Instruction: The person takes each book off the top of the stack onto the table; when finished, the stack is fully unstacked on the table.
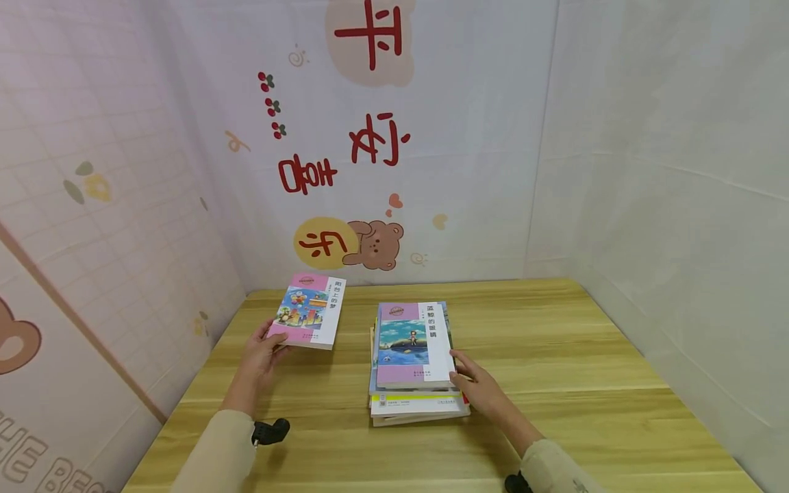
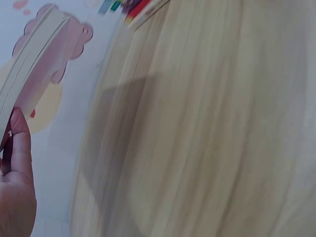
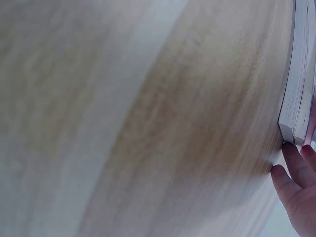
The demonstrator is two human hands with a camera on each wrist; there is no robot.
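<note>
A paperback book (image 1: 306, 311) with a pink, blue and white cover is held in my left hand (image 1: 261, 359), off the table at the left. The left wrist view shows the thumb and fingers gripping that book's edge (image 2: 34, 54). In the middle of the table lies a stack of books; its top book (image 1: 413, 346) has a pink and white cover with a figure over blue water. Beside the stack's right edge, my right hand (image 1: 481, 390) touches the books with spread fingers. Page edges (image 3: 296, 84) show above those fingertips in the right wrist view.
The wooden table (image 1: 542, 342) carries the stack, whose lower books (image 1: 419, 405) stick out toward me. A white printed cloth (image 1: 468, 137) hangs behind, with more cloth at both sides. Black wrist mounts (image 1: 270, 431) sit on the sleeves.
</note>
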